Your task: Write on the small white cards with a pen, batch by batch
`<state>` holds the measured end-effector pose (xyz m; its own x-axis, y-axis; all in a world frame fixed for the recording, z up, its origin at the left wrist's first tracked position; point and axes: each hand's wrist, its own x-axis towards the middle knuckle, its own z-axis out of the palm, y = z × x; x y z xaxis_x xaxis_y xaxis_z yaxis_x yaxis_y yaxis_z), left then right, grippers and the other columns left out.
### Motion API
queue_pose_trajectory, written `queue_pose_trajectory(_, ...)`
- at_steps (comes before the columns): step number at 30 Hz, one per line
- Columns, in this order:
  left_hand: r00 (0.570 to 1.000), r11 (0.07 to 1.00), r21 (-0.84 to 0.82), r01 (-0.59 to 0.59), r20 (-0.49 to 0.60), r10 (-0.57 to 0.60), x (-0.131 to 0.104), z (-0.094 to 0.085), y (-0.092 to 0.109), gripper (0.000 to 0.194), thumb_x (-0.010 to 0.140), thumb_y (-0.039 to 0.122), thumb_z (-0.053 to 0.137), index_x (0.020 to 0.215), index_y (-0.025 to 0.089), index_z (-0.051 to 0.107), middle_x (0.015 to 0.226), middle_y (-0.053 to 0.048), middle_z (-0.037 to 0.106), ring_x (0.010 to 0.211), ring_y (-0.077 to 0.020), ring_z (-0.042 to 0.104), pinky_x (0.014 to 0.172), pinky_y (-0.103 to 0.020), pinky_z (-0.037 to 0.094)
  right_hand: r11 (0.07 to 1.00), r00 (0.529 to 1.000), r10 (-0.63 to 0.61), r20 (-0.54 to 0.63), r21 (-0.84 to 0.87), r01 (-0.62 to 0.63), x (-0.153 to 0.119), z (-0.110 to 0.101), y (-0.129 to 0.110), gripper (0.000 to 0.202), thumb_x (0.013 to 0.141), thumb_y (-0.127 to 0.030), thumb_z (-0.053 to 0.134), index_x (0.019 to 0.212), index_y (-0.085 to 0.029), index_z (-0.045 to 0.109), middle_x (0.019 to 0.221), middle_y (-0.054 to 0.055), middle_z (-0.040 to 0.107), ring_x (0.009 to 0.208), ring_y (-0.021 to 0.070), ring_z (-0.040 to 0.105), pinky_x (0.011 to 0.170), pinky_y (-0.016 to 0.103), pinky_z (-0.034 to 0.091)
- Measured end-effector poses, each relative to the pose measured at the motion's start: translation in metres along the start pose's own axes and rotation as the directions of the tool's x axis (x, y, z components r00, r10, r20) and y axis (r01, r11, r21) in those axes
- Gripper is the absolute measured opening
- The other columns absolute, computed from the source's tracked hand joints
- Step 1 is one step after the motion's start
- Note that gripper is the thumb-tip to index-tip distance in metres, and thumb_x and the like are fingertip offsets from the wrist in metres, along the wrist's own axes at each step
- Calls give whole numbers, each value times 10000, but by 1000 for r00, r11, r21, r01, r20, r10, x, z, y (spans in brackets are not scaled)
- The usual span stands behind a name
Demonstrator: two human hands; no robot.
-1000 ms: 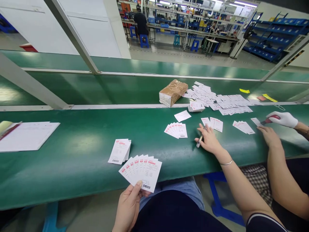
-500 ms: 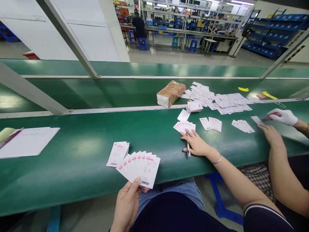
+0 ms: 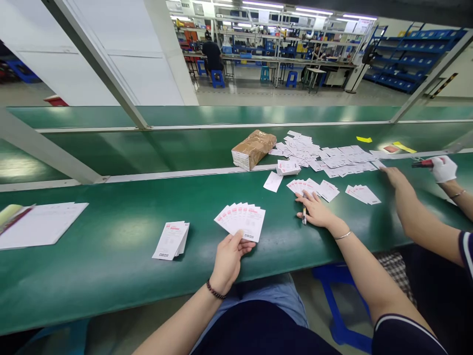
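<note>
My left hand [image 3: 232, 256] grips the lower edge of a fan of white cards [image 3: 243, 219] with red print, thumb on top. My right hand [image 3: 314, 209] has a pen [image 3: 304, 216] between its fingers, and its fingertips rest on another fan of cards [image 3: 295, 186] on the green table [image 3: 121, 217]. That fan touches a few loose cards [image 3: 328, 191] on its right. A small pile of cards [image 3: 172, 240] lies to the left of my left hand. Behind the right hand are a single card [image 3: 273, 181] and a small stack [image 3: 288, 167].
A brown-wrapped pack [image 3: 254, 148] and many scattered cards [image 3: 343, 160] lie farther back. Papers [image 3: 44, 224] with a pen are at the far left. At the right, another person's hands, one in a white glove [image 3: 443, 169], work near a few fanned cards [image 3: 362, 194].
My left hand has carried its fan rightward and away from me, off the small pile. My right hand has slid right, and its fan now meets the loose cards. The neighbour's hands have moved back.
</note>
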<state>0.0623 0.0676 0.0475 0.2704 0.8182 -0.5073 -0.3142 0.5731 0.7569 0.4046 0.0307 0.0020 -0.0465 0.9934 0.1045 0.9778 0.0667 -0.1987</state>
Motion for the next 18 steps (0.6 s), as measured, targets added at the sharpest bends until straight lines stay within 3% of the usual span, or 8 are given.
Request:
queue_pose_trajectory(5,998,998,14,66,0,-66,22,40,-9,117,860,206,619,826,95,632,658,-72,687,553,-128,654,537,-211,498,998,997,56,-52,-8,-56,-12,-4,18,508,897,-512,473,1303,-206,473,1522,124,412,1472,376,222,1155,680,175)
queue_pose_trajectory(9,990,990,25,139,8,-139,45,86,-25,140,927,183,534,893,76,619,689,-72,665,572,-120,638,552,-215,497,1000,970,9,-243,19,-4,-14,-4,9,504,905,-492,466,1300,-180,436,1545,145,366,1498,335,145,1180,644,164)
queue_pose_trajectory(14,976,979,17,205,69,-206,73,154,-48,318,929,350,590,1169,141,583,1130,-86,625,944,-190,638,804,-381,558,993,871,63,-486,118,-5,-15,-2,6,460,919,-467,427,1292,-199,391,1532,179,366,1475,301,247,1143,622,281)
queue_pose_trajectory(18,974,977,-7,212,86,-211,89,194,-59,370,925,363,593,1228,154,558,1225,-103,587,1041,-223,613,873,-432,538,973,873,76,-483,226,40,-18,-1,12,401,923,-443,429,1244,-203,419,1500,180,415,1443,297,319,1132,602,317)
